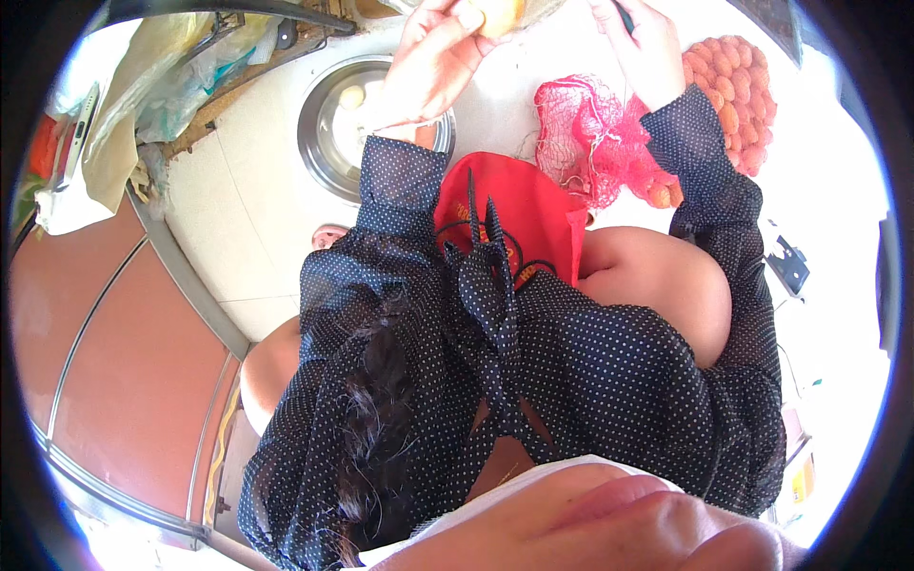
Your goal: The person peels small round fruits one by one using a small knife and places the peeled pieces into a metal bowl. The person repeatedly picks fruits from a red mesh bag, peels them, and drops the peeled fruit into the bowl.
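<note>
My left hand [435, 68], near the top edge, grips a pale yellow, peeled-looking round vegetable [501, 16], probably a potato. Part of that vegetable lies beyond the picture. Across from it, my right hand [646, 46] is closed around the dark handle [624, 16] of a tool; its working end is cut off by the frame. Below my left wrist, a steel basin [308, 143] stands on the tiled floor, with a pale round piece [351, 98] in it. A red mesh bag [571, 135], partly slack, lies beneath my right forearm.
A fuller mesh bag of reddish-brown round vegetables [735, 100] lies at the right. A red cloth or bag [514, 193] rests between my knees. Plastic bags [178, 86] hang over a brown cabinet [121, 342] at the left. A black object [789, 264] lies at the right.
</note>
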A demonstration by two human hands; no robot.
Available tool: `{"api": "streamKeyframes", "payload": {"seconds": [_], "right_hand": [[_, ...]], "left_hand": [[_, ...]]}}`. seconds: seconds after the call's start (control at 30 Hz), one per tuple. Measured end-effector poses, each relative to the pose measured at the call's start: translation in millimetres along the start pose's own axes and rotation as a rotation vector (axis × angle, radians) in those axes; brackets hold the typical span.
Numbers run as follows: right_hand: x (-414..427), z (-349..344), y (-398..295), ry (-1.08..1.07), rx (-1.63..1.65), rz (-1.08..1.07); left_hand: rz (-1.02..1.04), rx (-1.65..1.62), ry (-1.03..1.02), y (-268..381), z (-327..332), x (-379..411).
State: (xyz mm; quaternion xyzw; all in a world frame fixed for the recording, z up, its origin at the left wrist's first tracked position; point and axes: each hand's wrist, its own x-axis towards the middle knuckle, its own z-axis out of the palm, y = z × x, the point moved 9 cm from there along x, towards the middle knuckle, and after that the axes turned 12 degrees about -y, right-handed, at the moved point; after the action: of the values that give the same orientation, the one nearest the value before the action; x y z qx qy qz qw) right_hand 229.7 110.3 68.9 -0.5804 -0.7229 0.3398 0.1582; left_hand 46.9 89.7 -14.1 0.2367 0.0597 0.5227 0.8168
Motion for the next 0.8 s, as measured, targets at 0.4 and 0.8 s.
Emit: {"api": "streamKeyframes", "payload": {"seconds": [0.4,0.8], "right_hand": [[1,3,-18,0.032,-0.105,-0.186],[-11,12,-60,0.073,-0.026,-0.425]], "left_hand": [[0.026,0.019,-0.04,8,14,-3],[-0.008,0.014,0.025,2,2,-7]]}}
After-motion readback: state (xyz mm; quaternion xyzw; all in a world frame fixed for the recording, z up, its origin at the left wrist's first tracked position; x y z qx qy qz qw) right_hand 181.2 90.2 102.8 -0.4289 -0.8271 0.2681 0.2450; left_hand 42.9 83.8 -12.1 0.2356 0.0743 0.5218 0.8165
